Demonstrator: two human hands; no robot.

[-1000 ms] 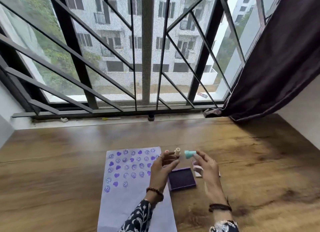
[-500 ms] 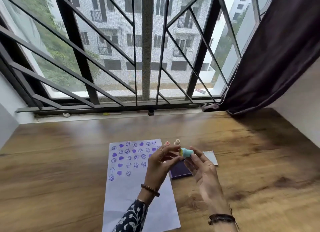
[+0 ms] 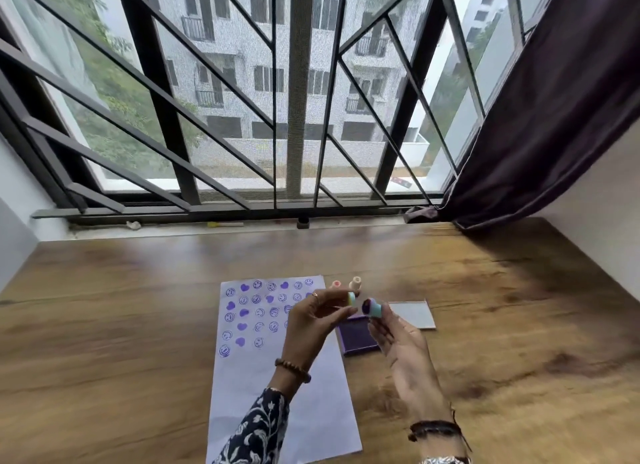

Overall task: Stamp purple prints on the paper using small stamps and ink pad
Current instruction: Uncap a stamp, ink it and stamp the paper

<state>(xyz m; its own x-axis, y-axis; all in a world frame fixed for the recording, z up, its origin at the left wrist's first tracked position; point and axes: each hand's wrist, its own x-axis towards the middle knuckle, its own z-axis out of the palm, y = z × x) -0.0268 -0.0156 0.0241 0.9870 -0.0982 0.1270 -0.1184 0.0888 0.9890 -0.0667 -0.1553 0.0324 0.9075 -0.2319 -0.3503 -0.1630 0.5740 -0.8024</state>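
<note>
Both hands are hovering above the wooden tabletop (image 3: 104,325), raised near each other over the right edge of the paper (image 3: 277,411). The right hand (image 3: 401,346) is pinching a small teal stamp (image 3: 372,307) between thumb and fingertips, its purple-inked face turning toward the camera. The left hand (image 3: 311,321) is gripping a small cap-like piece (image 3: 351,298), teal with a yellowish end, between thumb and forefinger, just to the stamp's nine o'clock; the two pieces are sitting very close, and I cannot tell whether they are touching.

The paper is lying lengthwise at the table's six o'clock, its far half carrying rows of purple smiley and heart prints (image 3: 258,311). The purple ink pad (image 3: 356,340) is sitting open just at the paper's three o'clock, partly hidden under the hands, with its grey lid (image 3: 414,314) lying at the pad's one o'clock. Two more small stamps (image 3: 346,284), pale orange and cream, are standing upright at the paper's far right corner.
</note>
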